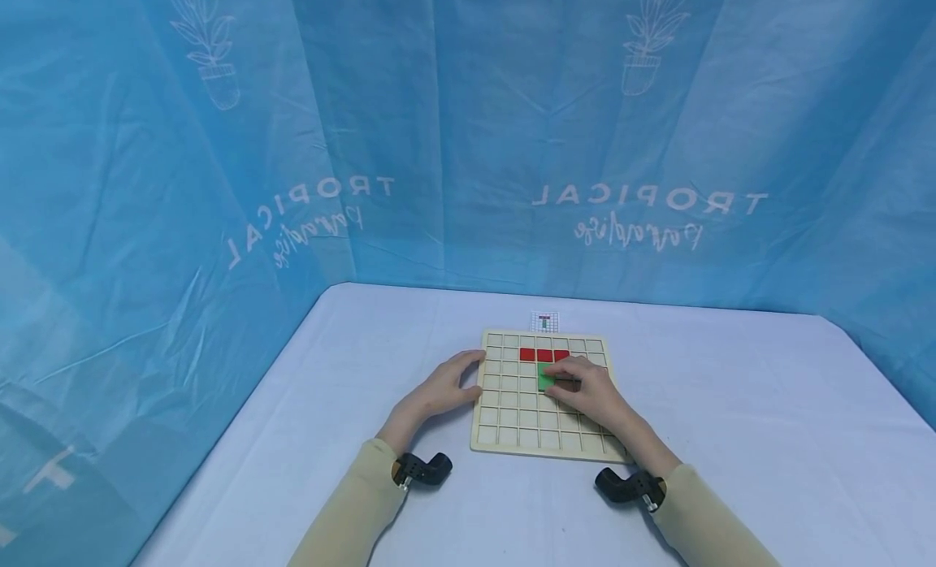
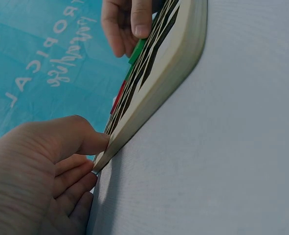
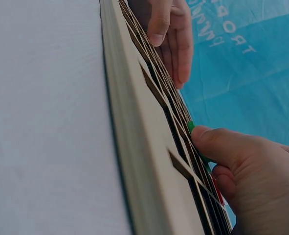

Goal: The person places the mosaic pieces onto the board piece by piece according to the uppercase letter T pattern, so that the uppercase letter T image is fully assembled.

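Observation:
A pale wooden grid board lies on the table. Three red tiles sit in a row across its upper cells. My right hand is over the board's right half and pinches a green tile between thumb and fingers, below the middle red tile. That tile tilts up from the grid in the left wrist view, with more green just beyond it. At the board's left edge, my left hand touches the rim with thumb and fingertips spread apart; its thumb rests against the rim in the left wrist view.
A small card printed with a grid and a red and green T shape lies just behind the board. White cloth covers the table. Blue printed curtains hang behind and to the left. Each wrist wears a black camera mount.

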`<action>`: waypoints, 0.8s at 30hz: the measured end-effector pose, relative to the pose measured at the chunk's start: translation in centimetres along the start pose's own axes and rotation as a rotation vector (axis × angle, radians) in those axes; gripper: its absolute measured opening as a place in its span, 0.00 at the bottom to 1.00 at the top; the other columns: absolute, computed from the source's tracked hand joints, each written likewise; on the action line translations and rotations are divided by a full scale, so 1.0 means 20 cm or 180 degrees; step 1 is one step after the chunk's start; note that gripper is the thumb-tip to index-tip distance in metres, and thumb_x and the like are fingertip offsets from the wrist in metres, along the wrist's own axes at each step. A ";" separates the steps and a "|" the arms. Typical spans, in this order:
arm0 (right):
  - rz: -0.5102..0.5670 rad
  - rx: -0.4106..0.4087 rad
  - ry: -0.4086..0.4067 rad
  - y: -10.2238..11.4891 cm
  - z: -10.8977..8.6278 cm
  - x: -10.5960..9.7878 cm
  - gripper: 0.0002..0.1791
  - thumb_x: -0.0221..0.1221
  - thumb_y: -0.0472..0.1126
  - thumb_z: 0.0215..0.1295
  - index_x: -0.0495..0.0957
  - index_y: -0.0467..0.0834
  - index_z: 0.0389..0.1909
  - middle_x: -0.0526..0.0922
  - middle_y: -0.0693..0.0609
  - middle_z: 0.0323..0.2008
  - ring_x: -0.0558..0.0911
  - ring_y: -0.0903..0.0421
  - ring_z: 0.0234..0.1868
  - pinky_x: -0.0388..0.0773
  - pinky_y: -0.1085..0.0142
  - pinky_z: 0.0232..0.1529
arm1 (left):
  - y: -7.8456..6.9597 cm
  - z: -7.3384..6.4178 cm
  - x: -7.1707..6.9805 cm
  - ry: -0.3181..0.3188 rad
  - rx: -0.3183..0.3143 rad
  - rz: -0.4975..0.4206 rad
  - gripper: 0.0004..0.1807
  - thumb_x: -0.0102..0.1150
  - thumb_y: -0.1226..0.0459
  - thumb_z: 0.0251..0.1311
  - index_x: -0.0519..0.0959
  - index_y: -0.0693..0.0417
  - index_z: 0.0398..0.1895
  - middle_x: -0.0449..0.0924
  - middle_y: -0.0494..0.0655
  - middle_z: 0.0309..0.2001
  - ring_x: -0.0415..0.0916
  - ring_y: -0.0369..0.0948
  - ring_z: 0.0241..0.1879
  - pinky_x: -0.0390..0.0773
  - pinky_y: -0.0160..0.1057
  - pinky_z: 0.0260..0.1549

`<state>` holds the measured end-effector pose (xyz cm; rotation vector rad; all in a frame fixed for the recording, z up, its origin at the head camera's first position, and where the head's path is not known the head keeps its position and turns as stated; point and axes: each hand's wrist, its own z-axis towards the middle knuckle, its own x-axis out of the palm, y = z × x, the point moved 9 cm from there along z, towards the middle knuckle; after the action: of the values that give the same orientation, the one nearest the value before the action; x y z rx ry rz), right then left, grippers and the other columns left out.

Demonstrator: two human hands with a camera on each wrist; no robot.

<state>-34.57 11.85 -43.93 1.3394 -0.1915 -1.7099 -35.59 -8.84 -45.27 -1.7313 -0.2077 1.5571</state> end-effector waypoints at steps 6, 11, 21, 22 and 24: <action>0.0001 -0.0056 -0.0006 0.00 0.00 0.00 0.17 0.69 0.43 0.53 0.83 0.46 0.46 0.81 0.58 0.43 0.77 0.59 0.46 0.79 0.62 0.44 | 0.00 0.00 0.00 0.0012 0.0015 -0.0044 0.35 0.57 0.63 0.58 0.60 0.58 0.69 0.60 0.52 0.68 0.53 0.47 0.69 0.56 0.45 0.67; 0.0013 -0.0083 -0.0028 0.00 0.01 -0.01 0.17 0.69 0.43 0.53 0.83 0.47 0.45 0.81 0.58 0.43 0.77 0.59 0.45 0.79 0.63 0.43 | -0.01 -0.01 -0.01 0.0006 0.0023 -0.0045 0.35 0.57 0.63 0.58 0.60 0.58 0.69 0.60 0.52 0.68 0.53 0.47 0.69 0.55 0.45 0.67; 0.0282 0.0231 -0.0099 -0.04 0.00 -0.02 0.16 0.69 0.44 0.54 0.83 0.48 0.45 0.81 0.59 0.43 0.80 0.59 0.44 0.80 0.64 0.45 | -0.01 0.00 0.00 0.0014 0.0042 -0.0036 0.34 0.57 0.63 0.59 0.60 0.58 0.69 0.60 0.52 0.68 0.54 0.47 0.69 0.56 0.45 0.67; 0.0320 0.0269 -0.0105 -0.04 0.00 -0.02 0.16 0.69 0.45 0.54 0.83 0.48 0.45 0.81 0.59 0.43 0.80 0.59 0.44 0.80 0.62 0.46 | -0.01 0.00 0.00 0.0017 0.0039 -0.0032 0.34 0.57 0.62 0.59 0.60 0.58 0.69 0.60 0.52 0.68 0.54 0.47 0.69 0.56 0.45 0.67; 0.0453 0.0357 -0.0127 -0.05 0.01 -0.03 0.16 0.68 0.45 0.55 0.83 0.48 0.45 0.81 0.59 0.43 0.80 0.56 0.46 0.79 0.59 0.48 | -0.01 0.00 0.00 0.0017 0.0042 -0.0035 0.34 0.57 0.63 0.59 0.60 0.58 0.69 0.60 0.52 0.68 0.54 0.47 0.69 0.56 0.45 0.67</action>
<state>-35.24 12.79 -43.94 1.3404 -0.4016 -1.6265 -35.52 -8.76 -45.19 -1.7213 -0.2033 1.5425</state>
